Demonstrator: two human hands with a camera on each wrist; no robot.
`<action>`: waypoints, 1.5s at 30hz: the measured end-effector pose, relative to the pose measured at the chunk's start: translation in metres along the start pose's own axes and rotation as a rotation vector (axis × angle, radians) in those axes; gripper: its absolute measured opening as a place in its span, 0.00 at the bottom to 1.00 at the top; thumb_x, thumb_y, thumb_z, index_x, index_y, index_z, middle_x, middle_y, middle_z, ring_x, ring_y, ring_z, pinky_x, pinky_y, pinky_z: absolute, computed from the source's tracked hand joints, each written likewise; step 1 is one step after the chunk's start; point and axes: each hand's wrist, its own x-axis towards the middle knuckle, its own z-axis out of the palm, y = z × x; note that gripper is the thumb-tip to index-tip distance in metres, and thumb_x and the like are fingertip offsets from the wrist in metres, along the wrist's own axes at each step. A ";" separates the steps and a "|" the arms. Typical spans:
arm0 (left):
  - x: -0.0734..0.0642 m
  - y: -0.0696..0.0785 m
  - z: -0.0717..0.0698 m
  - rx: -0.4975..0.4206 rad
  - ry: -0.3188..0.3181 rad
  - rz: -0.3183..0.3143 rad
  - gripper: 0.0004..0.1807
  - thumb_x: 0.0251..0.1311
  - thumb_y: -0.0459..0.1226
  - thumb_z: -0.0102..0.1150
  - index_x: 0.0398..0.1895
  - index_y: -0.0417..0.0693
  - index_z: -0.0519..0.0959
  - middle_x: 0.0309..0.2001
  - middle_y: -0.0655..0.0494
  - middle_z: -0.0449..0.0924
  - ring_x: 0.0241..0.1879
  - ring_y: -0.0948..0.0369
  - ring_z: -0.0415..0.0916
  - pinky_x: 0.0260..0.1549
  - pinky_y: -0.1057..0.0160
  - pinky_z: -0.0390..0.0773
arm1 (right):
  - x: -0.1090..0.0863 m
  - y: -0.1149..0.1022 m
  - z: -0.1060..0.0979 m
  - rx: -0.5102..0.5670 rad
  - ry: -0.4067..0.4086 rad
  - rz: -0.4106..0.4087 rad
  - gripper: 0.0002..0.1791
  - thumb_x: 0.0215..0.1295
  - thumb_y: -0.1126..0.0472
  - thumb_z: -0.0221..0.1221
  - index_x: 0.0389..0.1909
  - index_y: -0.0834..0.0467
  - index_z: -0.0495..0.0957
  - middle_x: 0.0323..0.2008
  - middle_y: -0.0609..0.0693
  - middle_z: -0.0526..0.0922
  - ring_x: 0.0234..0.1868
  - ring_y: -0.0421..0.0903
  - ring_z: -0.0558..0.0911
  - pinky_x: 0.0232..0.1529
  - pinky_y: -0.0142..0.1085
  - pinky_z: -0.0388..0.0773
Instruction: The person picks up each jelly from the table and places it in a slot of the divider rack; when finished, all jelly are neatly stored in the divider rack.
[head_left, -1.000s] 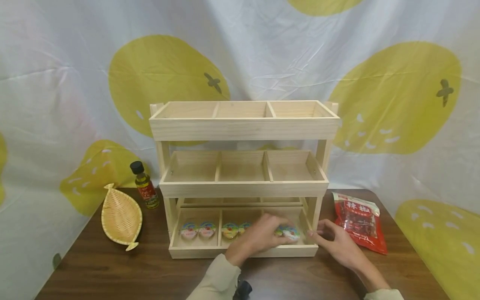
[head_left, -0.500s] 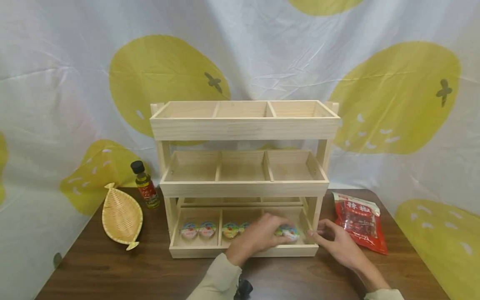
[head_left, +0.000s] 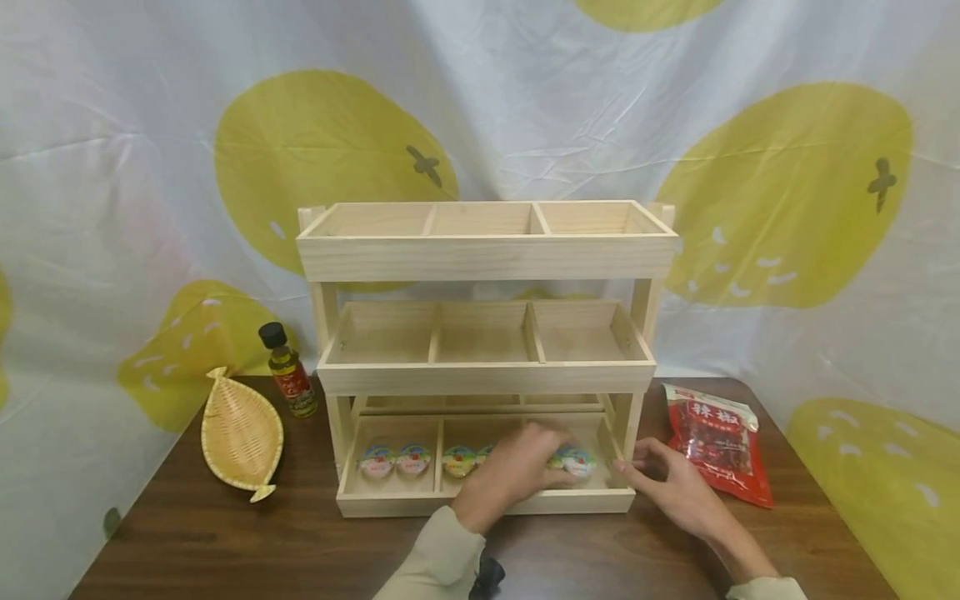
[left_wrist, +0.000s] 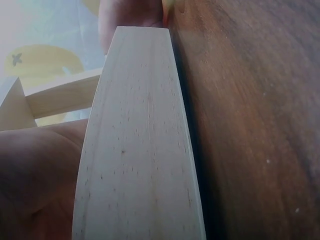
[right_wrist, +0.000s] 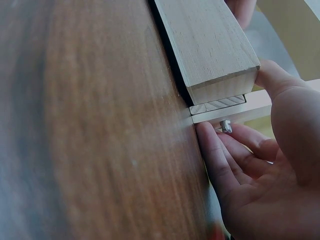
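Three wooden trays make up a tiered rack. In the bottom tray, small jelly cups with printed round lids sit in all three compartments. The left hand reaches over the front board into the bottom tray, its thumb and forefinger around a pale-lidded jelly cup in the right compartment. It hides part of the middle compartment. At the tray's right end is the right hand. In the right wrist view, its thumb rests on the tray's corner and its fingers curl beneath, by a small metal nut.
A red packet of dried chillies lies right of the rack on the wooden table. On the left stand a dark-capped bottle and a boat-shaped woven basket. A patterned cloth hangs behind.
The pale-lidded jelly cup under the left hand has shifted slightly left and back. Both hands keep almost the same places.
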 end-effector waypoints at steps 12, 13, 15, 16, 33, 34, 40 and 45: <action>-0.002 0.006 -0.003 0.020 -0.004 -0.033 0.23 0.61 0.53 0.79 0.54 0.54 0.88 0.42 0.64 0.89 0.36 0.71 0.80 0.36 0.76 0.79 | 0.000 -0.003 0.000 0.006 0.004 -0.020 0.19 0.76 0.46 0.67 0.56 0.55 0.83 0.52 0.51 0.91 0.57 0.52 0.89 0.57 0.45 0.83; -0.002 0.006 -0.003 0.018 -0.002 -0.035 0.23 0.62 0.54 0.78 0.55 0.54 0.88 0.42 0.64 0.89 0.36 0.71 0.81 0.36 0.76 0.79 | 0.000 -0.003 -0.001 0.005 0.004 -0.020 0.19 0.75 0.46 0.67 0.56 0.55 0.83 0.52 0.51 0.91 0.57 0.52 0.89 0.57 0.45 0.83; -0.002 0.006 -0.003 0.005 0.000 -0.041 0.24 0.63 0.54 0.76 0.56 0.54 0.87 0.43 0.64 0.89 0.37 0.70 0.82 0.37 0.75 0.81 | 0.000 -0.003 -0.001 0.003 0.005 -0.019 0.19 0.75 0.46 0.67 0.56 0.55 0.83 0.52 0.51 0.91 0.57 0.52 0.89 0.56 0.44 0.83; -0.002 0.006 -0.003 -0.004 0.002 -0.044 0.24 0.63 0.54 0.76 0.57 0.54 0.87 0.43 0.64 0.90 0.37 0.70 0.82 0.38 0.75 0.81 | 0.000 -0.003 -0.001 0.001 0.004 -0.022 0.20 0.75 0.46 0.67 0.57 0.55 0.82 0.52 0.51 0.91 0.57 0.52 0.89 0.56 0.44 0.83; -0.002 0.006 0.002 -0.078 0.030 -0.080 0.24 0.63 0.54 0.76 0.59 0.56 0.88 0.45 0.63 0.92 0.39 0.70 0.84 0.41 0.72 0.83 | 0.000 -0.002 -0.001 -0.005 0.002 -0.016 0.20 0.76 0.46 0.66 0.57 0.55 0.82 0.53 0.51 0.91 0.58 0.52 0.89 0.55 0.42 0.83; -0.003 0.006 0.002 -0.080 0.026 -0.083 0.24 0.63 0.54 0.76 0.59 0.56 0.88 0.45 0.63 0.92 0.39 0.70 0.84 0.41 0.72 0.83 | 0.000 -0.001 -0.001 -0.005 0.002 -0.017 0.20 0.76 0.46 0.66 0.57 0.55 0.82 0.53 0.51 0.91 0.57 0.52 0.89 0.55 0.42 0.83; -0.003 0.006 0.001 -0.106 0.016 -0.091 0.24 0.64 0.52 0.76 0.59 0.55 0.88 0.45 0.63 0.92 0.38 0.71 0.83 0.39 0.73 0.81 | 0.000 -0.001 0.000 0.013 -0.003 -0.013 0.20 0.76 0.47 0.66 0.57 0.56 0.82 0.53 0.52 0.91 0.57 0.51 0.89 0.53 0.39 0.84; -0.004 0.006 -0.001 -0.127 0.011 -0.080 0.23 0.64 0.52 0.76 0.59 0.54 0.88 0.45 0.63 0.92 0.38 0.71 0.83 0.39 0.74 0.81 | -0.001 -0.002 0.000 0.025 -0.010 -0.008 0.20 0.77 0.47 0.66 0.58 0.56 0.82 0.53 0.52 0.91 0.57 0.52 0.89 0.54 0.40 0.84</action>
